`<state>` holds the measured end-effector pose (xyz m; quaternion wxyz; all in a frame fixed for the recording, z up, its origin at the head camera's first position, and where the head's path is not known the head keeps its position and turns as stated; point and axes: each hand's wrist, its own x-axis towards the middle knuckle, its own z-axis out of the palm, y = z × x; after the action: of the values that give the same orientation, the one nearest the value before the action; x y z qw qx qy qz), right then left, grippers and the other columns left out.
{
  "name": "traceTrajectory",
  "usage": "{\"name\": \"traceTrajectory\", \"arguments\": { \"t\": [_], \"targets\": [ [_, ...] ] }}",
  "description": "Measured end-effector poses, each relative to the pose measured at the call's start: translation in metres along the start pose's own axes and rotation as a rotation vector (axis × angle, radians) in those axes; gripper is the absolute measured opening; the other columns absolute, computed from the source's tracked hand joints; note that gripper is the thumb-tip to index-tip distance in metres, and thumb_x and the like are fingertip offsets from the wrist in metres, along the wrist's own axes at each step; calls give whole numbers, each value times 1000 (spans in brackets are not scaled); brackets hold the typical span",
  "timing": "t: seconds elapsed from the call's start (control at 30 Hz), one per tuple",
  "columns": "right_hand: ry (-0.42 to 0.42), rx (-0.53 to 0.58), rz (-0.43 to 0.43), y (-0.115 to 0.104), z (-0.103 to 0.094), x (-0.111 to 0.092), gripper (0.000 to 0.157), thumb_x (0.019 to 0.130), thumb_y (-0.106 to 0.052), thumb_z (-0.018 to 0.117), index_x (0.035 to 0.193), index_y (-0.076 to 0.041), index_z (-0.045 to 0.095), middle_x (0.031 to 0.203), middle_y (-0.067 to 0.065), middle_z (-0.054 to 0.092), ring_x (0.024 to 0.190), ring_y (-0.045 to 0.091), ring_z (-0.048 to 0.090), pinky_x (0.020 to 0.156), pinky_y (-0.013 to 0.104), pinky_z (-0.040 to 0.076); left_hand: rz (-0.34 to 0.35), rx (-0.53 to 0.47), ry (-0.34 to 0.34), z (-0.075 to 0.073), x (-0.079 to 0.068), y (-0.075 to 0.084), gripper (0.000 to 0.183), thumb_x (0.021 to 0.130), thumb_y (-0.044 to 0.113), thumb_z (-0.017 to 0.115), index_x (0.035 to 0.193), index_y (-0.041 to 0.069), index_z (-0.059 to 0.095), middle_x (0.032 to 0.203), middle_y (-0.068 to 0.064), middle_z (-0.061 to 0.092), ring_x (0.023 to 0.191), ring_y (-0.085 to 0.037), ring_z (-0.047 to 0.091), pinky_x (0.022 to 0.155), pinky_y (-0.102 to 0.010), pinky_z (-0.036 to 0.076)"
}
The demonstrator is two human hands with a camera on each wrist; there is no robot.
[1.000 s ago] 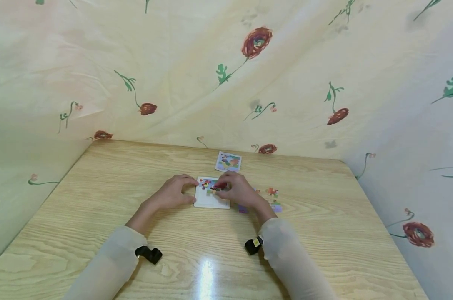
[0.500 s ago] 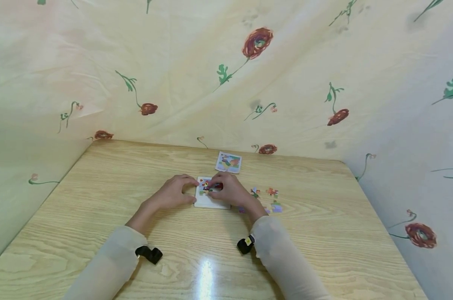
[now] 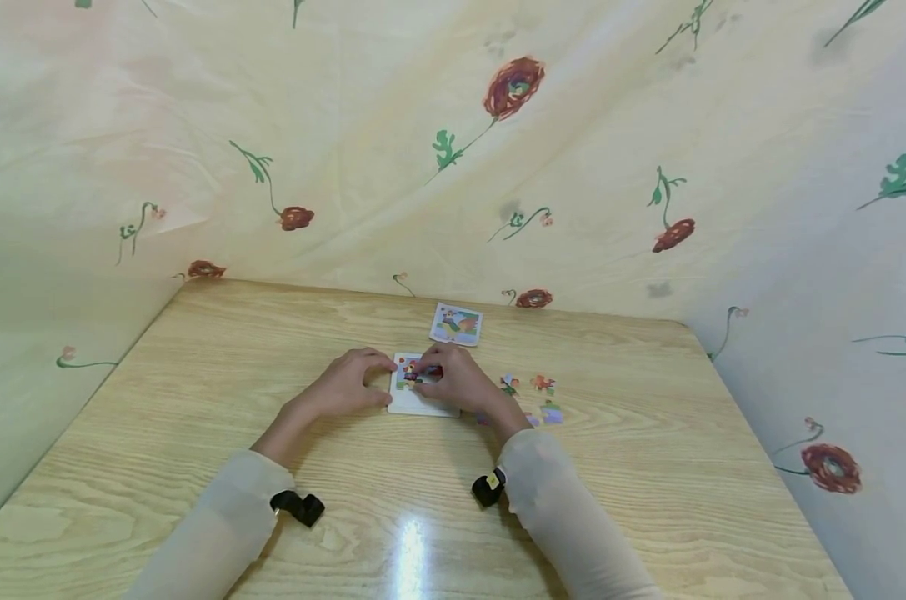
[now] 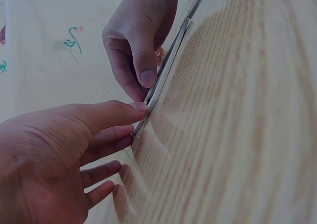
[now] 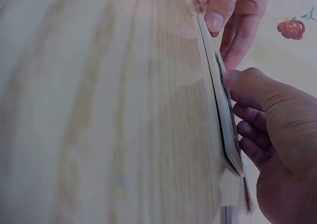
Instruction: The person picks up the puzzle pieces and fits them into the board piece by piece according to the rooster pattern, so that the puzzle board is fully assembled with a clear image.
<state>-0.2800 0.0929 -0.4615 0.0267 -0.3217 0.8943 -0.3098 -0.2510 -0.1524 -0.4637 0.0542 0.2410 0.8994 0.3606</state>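
A white puzzle tray (image 3: 417, 406) lies on the table, with colourful joined pieces (image 3: 407, 372) in its upper left part. My left hand (image 3: 350, 384) holds the tray's left side; in the left wrist view its thumb (image 4: 116, 113) lies on the tray's edge. Over the tray's right part, my right hand (image 3: 458, 380) pinches a puzzle piece (image 3: 434, 371) with red on it, against the joined pieces. Most of that piece is hidden by the fingers. In the right wrist view, the right thumb (image 5: 247, 86) reaches the tray's top.
Several loose puzzle pieces (image 3: 543, 383) lie on the wooden table (image 3: 648, 450), right of the tray and partly behind my right wrist. A picture card (image 3: 456, 324) lies just beyond the tray. A flowered cloth (image 3: 362, 150) hangs behind the table.
My right hand has shifted a little left over the tray with its piece, then stayed nearly still. More loose pieces show behind its wrist. My left hand has not moved.
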Motion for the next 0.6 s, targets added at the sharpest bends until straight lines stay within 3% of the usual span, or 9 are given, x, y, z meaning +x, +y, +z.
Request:
{"name": "traceTrajectory", "arguments": {
  "t": [0.27, 0.6],
  "targets": [
    [-12, 11, 24, 0, -1, 2, 18, 89, -19, 81, 105, -11, 81, 114, 7, 68, 100, 19, 61, 80, 27, 54, -10, -5, -4, 0, 2, 2, 47, 89, 22, 78, 132, 7, 68, 138, -10, 64, 135, -38, 54, 113, -60, 42],
    [-9, -4, -7, 3, -1, 4, 18, 89, -19, 81, 106, -11, 81, 112, 7, 69, 102, 21, 62, 84, 31, 55, -26, -18, -5, -1, 2, 4, 47, 88, 21, 78, 132, 7, 68, 139, -10, 64, 135, -38, 54, 113, -59, 42]
  ]
}}
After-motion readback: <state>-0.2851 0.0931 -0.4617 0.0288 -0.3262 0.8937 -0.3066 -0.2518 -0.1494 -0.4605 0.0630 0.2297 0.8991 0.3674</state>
